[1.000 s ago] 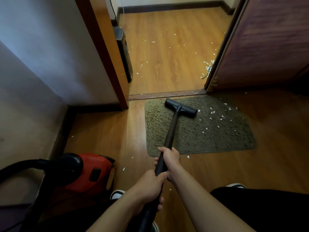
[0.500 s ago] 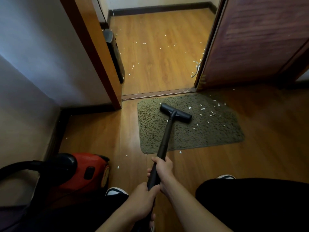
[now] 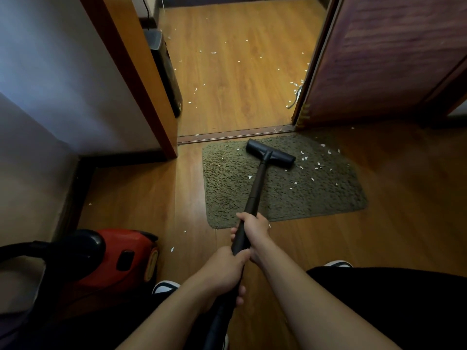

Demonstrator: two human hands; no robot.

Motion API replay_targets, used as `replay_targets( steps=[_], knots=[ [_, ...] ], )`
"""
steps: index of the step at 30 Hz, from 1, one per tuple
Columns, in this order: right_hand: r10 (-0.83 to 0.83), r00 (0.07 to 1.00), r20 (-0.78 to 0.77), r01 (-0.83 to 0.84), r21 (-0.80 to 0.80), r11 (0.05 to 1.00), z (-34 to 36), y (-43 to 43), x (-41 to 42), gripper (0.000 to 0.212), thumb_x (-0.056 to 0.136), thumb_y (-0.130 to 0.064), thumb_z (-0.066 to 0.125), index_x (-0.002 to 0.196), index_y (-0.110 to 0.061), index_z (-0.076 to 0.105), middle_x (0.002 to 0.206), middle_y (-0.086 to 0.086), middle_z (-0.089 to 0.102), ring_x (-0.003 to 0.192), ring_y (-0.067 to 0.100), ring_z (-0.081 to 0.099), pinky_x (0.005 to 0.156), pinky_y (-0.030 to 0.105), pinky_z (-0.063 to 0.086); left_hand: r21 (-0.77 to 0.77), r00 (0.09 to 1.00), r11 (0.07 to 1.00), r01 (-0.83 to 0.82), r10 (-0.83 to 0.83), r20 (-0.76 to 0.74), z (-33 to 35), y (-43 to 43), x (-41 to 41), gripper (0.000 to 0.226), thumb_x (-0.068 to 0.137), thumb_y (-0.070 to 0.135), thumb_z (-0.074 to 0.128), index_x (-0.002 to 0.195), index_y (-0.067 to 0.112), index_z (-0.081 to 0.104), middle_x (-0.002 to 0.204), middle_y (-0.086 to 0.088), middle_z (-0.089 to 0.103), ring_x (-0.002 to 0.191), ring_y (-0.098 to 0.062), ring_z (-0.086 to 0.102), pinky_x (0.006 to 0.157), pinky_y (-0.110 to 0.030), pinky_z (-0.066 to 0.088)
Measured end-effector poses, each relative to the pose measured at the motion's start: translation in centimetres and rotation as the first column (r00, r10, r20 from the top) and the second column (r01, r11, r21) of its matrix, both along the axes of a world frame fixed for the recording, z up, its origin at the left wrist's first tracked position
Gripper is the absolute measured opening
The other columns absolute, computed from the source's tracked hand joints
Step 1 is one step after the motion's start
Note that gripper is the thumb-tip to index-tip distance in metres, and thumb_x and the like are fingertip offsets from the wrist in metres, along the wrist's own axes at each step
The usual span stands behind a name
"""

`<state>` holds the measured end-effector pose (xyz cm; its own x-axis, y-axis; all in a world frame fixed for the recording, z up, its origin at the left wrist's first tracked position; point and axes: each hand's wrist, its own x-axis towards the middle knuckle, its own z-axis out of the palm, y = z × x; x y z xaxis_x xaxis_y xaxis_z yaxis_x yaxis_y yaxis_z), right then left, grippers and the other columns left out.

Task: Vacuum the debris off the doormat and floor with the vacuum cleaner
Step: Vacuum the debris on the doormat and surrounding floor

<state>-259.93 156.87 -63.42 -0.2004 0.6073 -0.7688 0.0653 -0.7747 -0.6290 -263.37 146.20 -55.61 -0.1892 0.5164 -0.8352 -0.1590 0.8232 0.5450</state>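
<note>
Black and rigid, the wand (image 3: 256,188) looks like a light plastic or metal tube that will not flex, so pushing and pulling it should carry straight to the head (image 3: 270,154), which lies flat on the far part of the doormat (image 3: 316,198), near the threshold. Both hands hold the wand low on its length: the right hand (image 3: 254,229) is forward, its fingers (image 3: 237,229) wrapped fully round the tube, and the left hand (image 3: 223,272) sits just behind it, also closed round the tube, the two nearly touching. That paired grip looks like the sensible place to hold, since it gives leverage and steering; the smooth tube could twist in the palms, so a firm wrap matters. Soft, shaggy pile on the doormat will probably drag at the head, and the mat may slide or bunch on the smooth wooden floor (image 3: 404,210). White debris (image 3: 317,164) lies scattered to the right of the head, with a few flecks to its left, more across the floor past the doorway, and some on the boards near the red vacuum body (image 3: 123,256), which stands at the person's left. Those scraps look featherlight and should lift easily, so most of the job seems to remain.
</note>
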Motion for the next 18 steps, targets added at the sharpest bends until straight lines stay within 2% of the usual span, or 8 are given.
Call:
replay_targets(
  steps=[2, 7, 10, 14, 16, 18],
  knots=[
    [0.015, 1.0, 0.003, -0.015, -0.004, 1.0, 0.2, -1.2, 0.2, 0.012, 0.097, -0.006, 0.06, 0.106, -0.006, 0.053, 0.044, 0.007, 0.057, 0.038, 0.02, 0.055, 0.04, 0.026, 0.047, 0.005, 1.0, 1.0, -0.004, 0.004, 0.005, 0.3, -1.1, 0.3, 0.025, 0.101, 0.039, 0.045, 0.105, 0.015, 0.047, 0.066, -0.009, 0.054, 0.043, -0.019, 0.05, 0.046, -0.026, 0.046],
    [0.046, 0.999, -0.006, -0.046, -0.032, 0.998, 1.5, -6.0, 0.7, 0.015, 0.098, -0.005, 0.059, 0.112, -0.005, 0.054, 0.068, 0.015, 0.057, 0.038, 0.018, 0.056, 0.039, 0.025, 0.048, -0.03, 1.0, 0.999, -0.015, 0.015, -0.002, 1.2, -5.8, 0.7, 0.027, 0.102, 0.038, 0.045, 0.104, 0.011, 0.046, 0.063, -0.009, 0.054, 0.043, -0.021, 0.051, 0.043, -0.026, 0.046],
    [0.055, 0.998, -0.014, -0.056, -0.052, 0.997, 1.8, -9.1, 0.8, 0.015, 0.098, -0.005, 0.059, 0.112, -0.007, 0.055, 0.071, 0.016, 0.059, 0.041, 0.019, 0.058, 0.04, 0.026, 0.05, -0.046, 1.0, 0.999, -0.009, 0.009, -0.003, 2.2, -8.5, 0.7, 0.026, 0.103, 0.036, 0.044, 0.105, 0.01, 0.047, 0.06, -0.009, 0.055, 0.042, -0.021, 0.051, 0.041, -0.026, 0.046],
    [0.072, 0.997, -0.016, -0.073, -0.062, 0.995, 2.1, -12.6, 0.9, 0.01, 0.097, -0.006, 0.061, 0.105, -0.009, 0.055, 0.073, 0.018, 0.059, 0.042, 0.021, 0.059, 0.042, 0.028, 0.051, -0.082, 0.998, 0.997, 0.008, -0.014, -0.066, 3.6, -11.7, 1.0, 0.028, 0.102, 0.035, 0.046, 0.109, 0.009, 0.051, 0.071, -0.01, 0.057, 0.041, -0.018, 0.053, 0.039, -0.025, 0.046],
    [0.079, 0.997, -0.019, -0.08, -0.068, 0.995, 2.6, -14.1, 1.2, 0.011, 0.097, -0.007, 0.061, 0.107, -0.008, 0.055, 0.071, 0.017, 0.059, 0.04, 0.02, 0.059, 0.042, 0.028, 0.051, -0.097, 0.997, 0.995, 0.008, -0.015, -0.073, 4.0, -13.0, 1.2, 0.029, 0.102, 0.035, 0.047, 0.109, 0.007, 0.052, 0.073, -0.009, 0.057, 0.04, -0.016, 0.054, 0.039, -0.025, 0.045],
    [0.088, 0.996, -0.019, -0.089, -0.076, 0.993, 2.7, -15.1, 1.3, 0.014, 0.098, -0.008, 0.061, 0.111, -0.009, 0.055, 0.078, 0.019, 0.061, 0.039, 0.019, 0.059, 0.041, 0.027, 0.051, -0.113, 0.998, 0.994, 0.007, -0.015, -0.069, 4.4, -14.1, 1.3, 0.029, 0.102, 0.035, 0.048, 0.109, 0.007, 0.053, 0.074, -0.008, 0.058, 0.04, -0.014, 0.054, 0.039, -0.024, 0.044]
  ],
)
